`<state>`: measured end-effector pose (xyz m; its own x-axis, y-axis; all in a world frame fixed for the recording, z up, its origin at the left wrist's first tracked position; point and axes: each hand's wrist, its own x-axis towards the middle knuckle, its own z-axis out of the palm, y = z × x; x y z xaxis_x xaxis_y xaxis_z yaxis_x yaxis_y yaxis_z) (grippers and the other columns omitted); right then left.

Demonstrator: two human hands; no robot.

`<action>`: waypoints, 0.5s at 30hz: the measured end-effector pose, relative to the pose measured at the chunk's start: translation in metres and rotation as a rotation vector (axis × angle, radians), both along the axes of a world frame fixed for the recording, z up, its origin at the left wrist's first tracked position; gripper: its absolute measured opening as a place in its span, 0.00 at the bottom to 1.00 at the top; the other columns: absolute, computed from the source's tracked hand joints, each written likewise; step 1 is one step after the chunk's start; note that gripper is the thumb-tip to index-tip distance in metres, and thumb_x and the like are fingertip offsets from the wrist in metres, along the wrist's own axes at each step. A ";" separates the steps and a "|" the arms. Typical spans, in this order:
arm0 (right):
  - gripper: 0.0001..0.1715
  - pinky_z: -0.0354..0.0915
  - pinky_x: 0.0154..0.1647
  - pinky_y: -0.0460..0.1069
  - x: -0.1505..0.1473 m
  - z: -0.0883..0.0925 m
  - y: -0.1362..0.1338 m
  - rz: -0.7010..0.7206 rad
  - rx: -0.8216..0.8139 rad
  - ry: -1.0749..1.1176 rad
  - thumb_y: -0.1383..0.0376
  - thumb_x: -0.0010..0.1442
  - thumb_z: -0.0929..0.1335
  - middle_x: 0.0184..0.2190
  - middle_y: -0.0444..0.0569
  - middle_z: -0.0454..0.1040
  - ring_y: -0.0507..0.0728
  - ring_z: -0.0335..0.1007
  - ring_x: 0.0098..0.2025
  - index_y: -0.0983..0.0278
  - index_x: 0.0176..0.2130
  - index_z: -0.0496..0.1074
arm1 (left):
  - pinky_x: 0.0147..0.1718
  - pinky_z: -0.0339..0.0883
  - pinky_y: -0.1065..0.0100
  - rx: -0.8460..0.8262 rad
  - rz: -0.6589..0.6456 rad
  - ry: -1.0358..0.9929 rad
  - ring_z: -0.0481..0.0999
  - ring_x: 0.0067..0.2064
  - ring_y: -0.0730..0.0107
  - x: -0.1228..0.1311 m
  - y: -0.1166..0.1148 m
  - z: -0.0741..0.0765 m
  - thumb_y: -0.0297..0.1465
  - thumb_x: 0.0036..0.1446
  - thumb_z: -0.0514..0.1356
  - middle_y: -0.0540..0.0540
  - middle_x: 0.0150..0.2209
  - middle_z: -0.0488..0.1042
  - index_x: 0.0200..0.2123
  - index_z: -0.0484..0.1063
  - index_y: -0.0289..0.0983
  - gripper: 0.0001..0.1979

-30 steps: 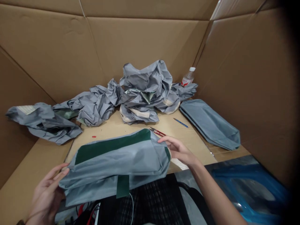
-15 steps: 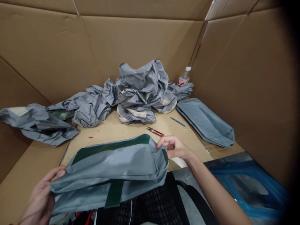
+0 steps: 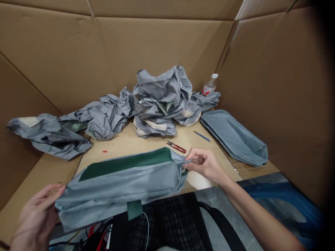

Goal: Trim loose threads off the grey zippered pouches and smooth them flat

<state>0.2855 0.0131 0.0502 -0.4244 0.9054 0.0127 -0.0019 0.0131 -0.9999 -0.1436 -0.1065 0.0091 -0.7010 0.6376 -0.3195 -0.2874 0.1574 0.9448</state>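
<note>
A grey-blue fabric bag [image 3: 125, 184] with a dark green strip along its top and a green tab on its lower edge hangs over the table's front edge and my lap. My left hand [image 3: 39, 212] pinches its left end between thumb and fingers. At the bag's right end, my right hand [image 3: 202, 164] grips a gathered bit of fabric. Red thread snips [image 3: 176, 147] lie just beyond the bag, near my right fingers. A blue pen [image 3: 201, 136] rests farther back on the right.
Crumpled grey fabric pieces [image 3: 107, 115] line the back and left. A folded grey-blue bag [image 3: 234, 137] lies at the right, with a plastic bottle [image 3: 210, 84] behind. Cardboard walls [image 3: 162, 48] enclose the table. Blue plastic [image 3: 277, 198] is at lower right.
The bag looks flatter, its layers closer together and its green tab higher. My right hand now pinches the right end's fabric outward. The view has shifted slightly left.
</note>
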 end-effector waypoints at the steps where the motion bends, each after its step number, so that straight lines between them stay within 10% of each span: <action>1: 0.19 0.66 0.24 0.43 -0.001 0.000 0.000 -0.035 0.012 -0.010 0.59 0.47 0.78 0.21 0.45 0.72 0.49 0.69 0.22 0.66 0.27 0.68 | 0.21 0.69 0.78 0.007 0.000 -0.012 0.73 0.23 0.75 0.000 0.001 0.000 0.29 0.21 0.77 0.55 0.23 0.76 0.24 0.75 0.36 0.21; 10: 0.25 0.65 0.25 0.43 0.015 -0.017 0.023 -0.062 -0.045 -0.019 0.54 0.50 0.76 0.28 0.44 0.68 0.49 0.65 0.27 0.66 0.41 0.69 | 0.36 0.76 0.66 0.001 -0.347 -0.058 0.78 0.45 0.50 0.019 -0.011 0.010 0.39 0.30 0.75 0.40 0.45 0.80 0.43 0.80 0.38 0.31; 15: 0.28 0.69 0.32 0.47 0.027 -0.022 0.025 0.081 -0.078 -0.175 0.56 0.50 0.76 0.34 0.48 0.71 0.51 0.68 0.31 0.65 0.47 0.71 | 0.36 0.72 0.73 0.077 -0.459 0.292 0.77 0.40 0.61 0.025 -0.015 0.003 0.31 0.33 0.75 0.41 0.40 0.79 0.40 0.81 0.37 0.25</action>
